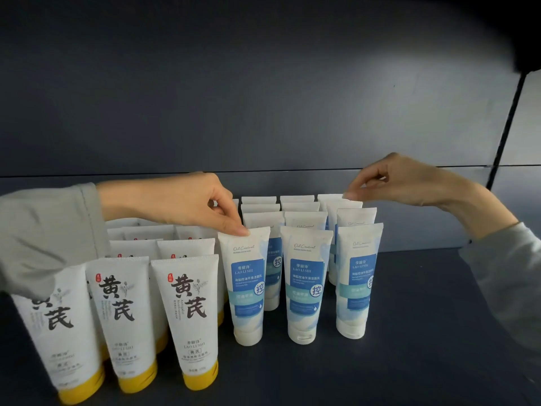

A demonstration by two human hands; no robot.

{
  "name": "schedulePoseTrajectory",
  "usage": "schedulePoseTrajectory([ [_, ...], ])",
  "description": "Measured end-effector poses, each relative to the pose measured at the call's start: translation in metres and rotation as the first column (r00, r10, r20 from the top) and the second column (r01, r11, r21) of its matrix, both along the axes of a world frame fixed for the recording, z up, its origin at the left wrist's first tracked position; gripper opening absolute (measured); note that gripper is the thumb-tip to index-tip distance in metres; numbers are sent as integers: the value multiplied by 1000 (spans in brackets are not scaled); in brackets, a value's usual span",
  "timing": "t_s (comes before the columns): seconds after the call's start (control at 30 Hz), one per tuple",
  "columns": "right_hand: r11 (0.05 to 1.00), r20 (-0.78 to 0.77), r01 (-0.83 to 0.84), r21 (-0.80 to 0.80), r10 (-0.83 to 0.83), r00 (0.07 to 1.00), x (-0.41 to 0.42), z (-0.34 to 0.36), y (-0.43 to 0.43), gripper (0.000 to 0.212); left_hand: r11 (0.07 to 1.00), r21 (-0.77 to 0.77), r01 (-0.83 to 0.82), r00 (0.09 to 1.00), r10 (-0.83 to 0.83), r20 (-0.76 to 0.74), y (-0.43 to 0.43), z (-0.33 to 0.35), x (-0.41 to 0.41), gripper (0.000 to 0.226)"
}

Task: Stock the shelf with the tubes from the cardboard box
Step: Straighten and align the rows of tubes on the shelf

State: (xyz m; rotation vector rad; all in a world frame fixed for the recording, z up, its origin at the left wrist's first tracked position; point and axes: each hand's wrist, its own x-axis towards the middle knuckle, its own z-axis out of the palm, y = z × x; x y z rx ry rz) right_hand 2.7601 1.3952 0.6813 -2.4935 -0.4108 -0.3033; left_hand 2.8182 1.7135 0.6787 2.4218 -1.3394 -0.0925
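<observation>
Blue-and-white tubes stand cap-down in three rows on the dark shelf (409,332). My left hand (187,200) pinches the top edge of the front-left blue tube (248,288). My right hand (409,180) reaches over the right-hand row and pinches the top of a rear tube (330,197) there. Front tubes of the middle row (306,282) and right row (357,279) stand untouched. The cardboard box is out of sight.
White tubes with yellow caps (187,323) stand in rows at the left, close against the blue ones. Behind everything runs the shelf's dark back panel (263,98), with a vertical black upright (509,118) at the right. Bare shelf lies right of the blue tubes.
</observation>
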Motion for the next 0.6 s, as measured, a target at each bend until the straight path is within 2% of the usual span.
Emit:
schedulePoseTrajectory([
  [0.1,991,-18,-135,1,135,991,-10,3,23,40,999,27,-23,1000,22,14,-2,2,-4,31],
  [0.23,962,-100,-264,-64,257,961,-21,-1,48,27,994,101,-29,999,25,42,-8,10,-9,30],
  [0.33,960,-102,-264,-90,255,962,-25,-4,56,30,989,143,-36,999,31,38,-11,14,-12,25],
  [0.5,962,-75,-241,-126,233,970,-21,-8,58,14,982,177,-65,996,52,76,-15,16,-11,26],
  [0.6,969,-51,-211,-128,206,977,-20,-8,56,12,988,145,-49,996,38,79,-17,14,-11,30],
])
